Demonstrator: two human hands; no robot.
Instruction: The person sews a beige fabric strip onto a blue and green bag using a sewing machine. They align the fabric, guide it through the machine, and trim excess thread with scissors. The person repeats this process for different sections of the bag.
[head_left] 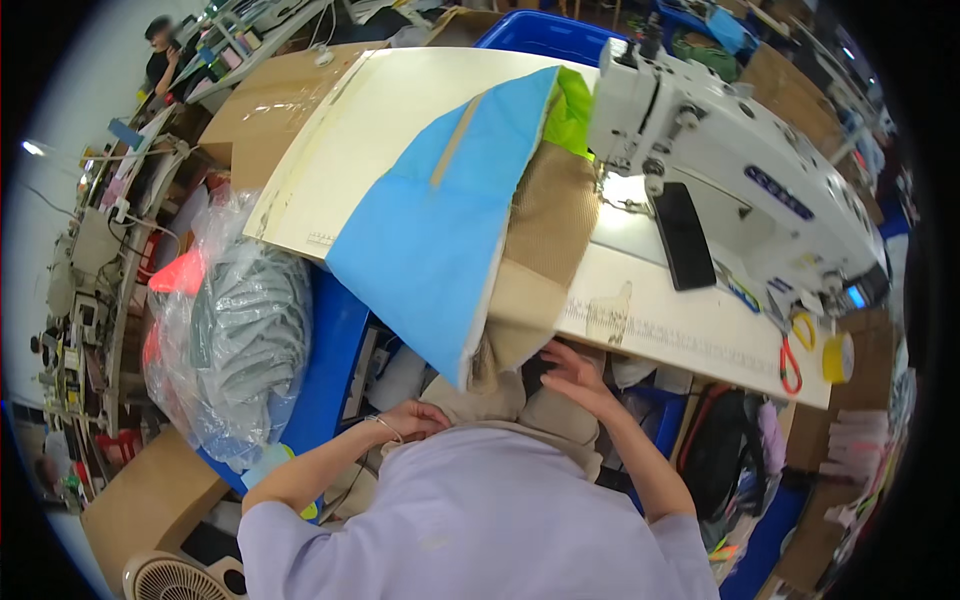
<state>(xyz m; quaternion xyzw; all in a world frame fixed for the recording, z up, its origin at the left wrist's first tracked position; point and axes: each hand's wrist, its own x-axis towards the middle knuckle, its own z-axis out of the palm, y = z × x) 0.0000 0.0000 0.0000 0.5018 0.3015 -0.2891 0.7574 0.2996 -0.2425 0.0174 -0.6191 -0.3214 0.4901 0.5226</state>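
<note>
A light blue fabric piece (425,240) with tan mesh (540,235) and lime green cloth (570,110) lies on the white table (320,130), draping over its front edge. My right hand (570,375) is just below the mesh's lower edge, fingers apart. My left hand (420,420) is curled at my lap, below and left of the cloth; what is in it, if anything, is hidden. A white sewing machine (730,170) stands to the right, a black phone (682,235) by its needle area. Scissors (788,360) and yellow tape (838,358) lie near the table's right end.
A plastic bag of grey fabric (245,350) sits left on a blue surface (330,370). Cardboard (150,510), a fan (180,575) and a black bag (720,470) surround me. A blue bin (540,30) is behind the table. Another person (160,70) is at the far left.
</note>
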